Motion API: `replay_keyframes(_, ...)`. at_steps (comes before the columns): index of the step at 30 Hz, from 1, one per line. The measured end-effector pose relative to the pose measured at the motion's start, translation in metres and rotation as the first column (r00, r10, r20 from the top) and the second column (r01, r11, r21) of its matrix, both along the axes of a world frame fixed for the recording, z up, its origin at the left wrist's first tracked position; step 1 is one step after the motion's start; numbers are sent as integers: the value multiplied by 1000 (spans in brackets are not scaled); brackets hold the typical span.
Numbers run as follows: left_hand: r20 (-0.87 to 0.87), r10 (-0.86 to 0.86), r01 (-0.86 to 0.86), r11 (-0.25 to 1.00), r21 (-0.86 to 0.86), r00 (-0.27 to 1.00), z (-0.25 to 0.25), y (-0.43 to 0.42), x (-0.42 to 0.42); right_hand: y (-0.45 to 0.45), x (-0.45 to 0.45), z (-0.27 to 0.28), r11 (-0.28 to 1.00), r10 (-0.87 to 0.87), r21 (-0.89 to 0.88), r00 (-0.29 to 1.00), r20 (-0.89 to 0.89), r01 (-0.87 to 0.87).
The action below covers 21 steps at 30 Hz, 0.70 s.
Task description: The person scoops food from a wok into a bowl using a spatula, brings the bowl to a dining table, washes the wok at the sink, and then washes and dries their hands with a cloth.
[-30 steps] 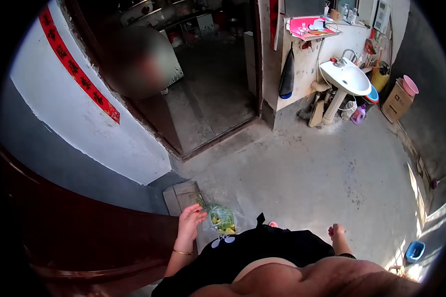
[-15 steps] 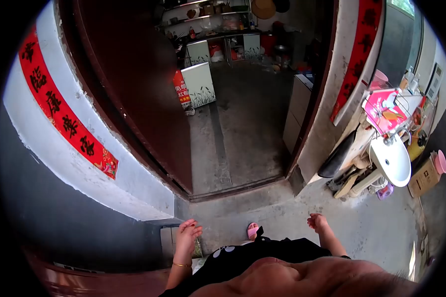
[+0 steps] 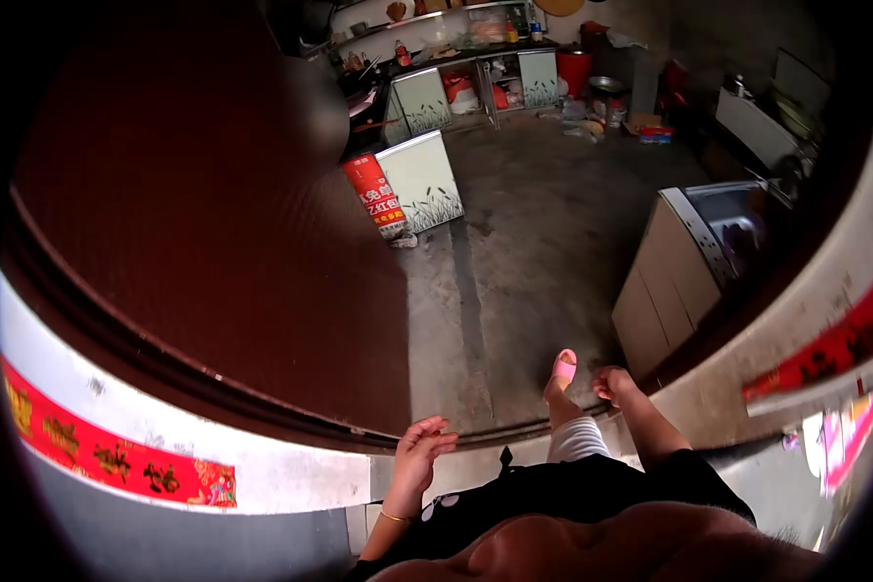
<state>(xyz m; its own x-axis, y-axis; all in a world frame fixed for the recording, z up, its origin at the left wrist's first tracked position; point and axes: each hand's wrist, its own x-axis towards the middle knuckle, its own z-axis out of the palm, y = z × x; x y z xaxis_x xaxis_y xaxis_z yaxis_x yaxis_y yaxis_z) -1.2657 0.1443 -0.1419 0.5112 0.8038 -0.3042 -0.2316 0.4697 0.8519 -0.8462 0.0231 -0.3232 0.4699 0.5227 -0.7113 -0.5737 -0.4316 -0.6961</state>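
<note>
The left hand [image 3: 418, 456], a gold bracelet [image 3: 395, 517] at its wrist, hangs near the doorsill [image 3: 504, 432], fingers loosely open and slightly bent, with a red spot by their tips too small to identify; the right hand [image 3: 612, 384] has its fingers curled inward, and I cannot tell whether they grip anything; the pink slipper [image 3: 565, 368], worn on a foot past the doorsill, shows just beside it; the maroon door [image 3: 252, 262] stands at left.
</note>
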Motion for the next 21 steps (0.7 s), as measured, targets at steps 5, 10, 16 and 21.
replay_keyframes(5,-71,109,-107,994,35,991,10,133,103,171,100,-43,985,130,130,983,-129,-113)
replay_keyframes(10,-143,183,-192,980,-54,973,66,247,205,292,183,-8,988,152,35,975,-163,-148)
replay_keyframes(16,-146,363,-355,931,83,920,101,347,267,404,261,46,970,240,72,962,-128,-232)
replay_keyframes(21,-159,386,-380,922,71,909,96,434,322,491,334,63,955,285,116,951,-123,-271)
